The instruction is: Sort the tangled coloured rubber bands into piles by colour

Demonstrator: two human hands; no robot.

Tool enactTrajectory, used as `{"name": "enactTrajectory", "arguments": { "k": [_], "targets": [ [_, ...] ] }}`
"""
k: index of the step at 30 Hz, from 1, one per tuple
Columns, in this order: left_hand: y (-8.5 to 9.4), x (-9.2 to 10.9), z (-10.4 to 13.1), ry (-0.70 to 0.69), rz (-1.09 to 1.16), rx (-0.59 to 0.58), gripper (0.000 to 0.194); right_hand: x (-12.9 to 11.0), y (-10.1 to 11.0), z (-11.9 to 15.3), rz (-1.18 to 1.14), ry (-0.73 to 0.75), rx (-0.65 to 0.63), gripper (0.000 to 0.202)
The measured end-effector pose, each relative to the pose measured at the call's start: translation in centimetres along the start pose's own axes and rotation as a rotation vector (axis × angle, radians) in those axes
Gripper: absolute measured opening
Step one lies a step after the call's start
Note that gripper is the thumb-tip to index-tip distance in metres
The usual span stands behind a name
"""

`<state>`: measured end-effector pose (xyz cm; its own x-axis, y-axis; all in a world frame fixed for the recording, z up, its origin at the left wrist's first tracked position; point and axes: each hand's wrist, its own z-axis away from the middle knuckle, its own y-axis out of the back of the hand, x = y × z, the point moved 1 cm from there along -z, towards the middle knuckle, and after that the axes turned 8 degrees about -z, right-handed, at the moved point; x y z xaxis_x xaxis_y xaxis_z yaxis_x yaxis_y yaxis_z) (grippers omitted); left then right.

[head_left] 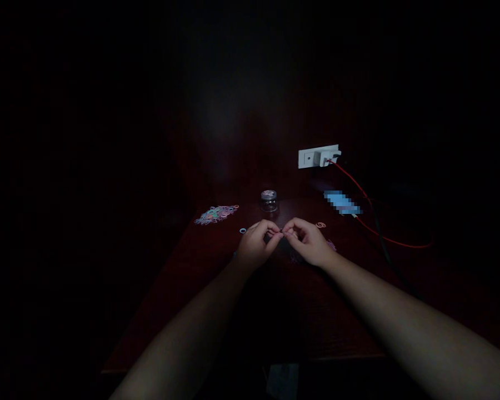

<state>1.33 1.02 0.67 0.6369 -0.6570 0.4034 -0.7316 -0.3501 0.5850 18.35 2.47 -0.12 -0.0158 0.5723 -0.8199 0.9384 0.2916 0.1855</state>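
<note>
My left hand [259, 240] and my right hand [306, 239] meet over the middle of the dark red table. Thumb and fingertips of each are pinched together, almost touching the other hand. Between them is a tiny dark spot, too small to name. A pale blue elastic band [242, 230] lies just left of my left hand. Beyond my right fingers are some orange elastic bands [320, 225]. Pinkish bands [331, 245] show partly behind my right hand. A clear jar [269, 203] with a grey lid stands behind both hands.
Many coloured elastic bands form a pile [215, 214] at the table's back left. A wall socket [307, 158] holds a white charger [325, 159]. Its red cable [354, 180] runs down to a blurred blue object [341, 202] at back right. The surroundings are very dark.
</note>
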Motion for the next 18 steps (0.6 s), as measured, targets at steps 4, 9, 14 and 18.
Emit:
{"name": "enactTrajectory", "arguments": {
  "k": [4, 9, 14, 18],
  "targets": [
    [0.05, 0.05, -0.02, 0.001, -0.005, -0.001, 0.007, -0.19, 0.03, 0.03, 0.023, 0.020, -0.032, 0.006],
    [-0.04, -0.03, 0.05, -0.009, 0.000, -0.007, 0.007, 0.06, 0.08, -0.07, 0.053, 0.020, -0.019, 0.007],
    [-0.17, -0.10, 0.09, -0.010, 0.010, -0.026, 0.007, 0.49, 0.06, -0.11, 0.058, -0.013, 0.007, 0.009],
    [-0.01, 0.13, 0.07, -0.039, -0.018, -0.032, 0.012, 0.47, 0.00, -0.10, 0.057, -0.011, 0.027, 0.009]
  ]
}}
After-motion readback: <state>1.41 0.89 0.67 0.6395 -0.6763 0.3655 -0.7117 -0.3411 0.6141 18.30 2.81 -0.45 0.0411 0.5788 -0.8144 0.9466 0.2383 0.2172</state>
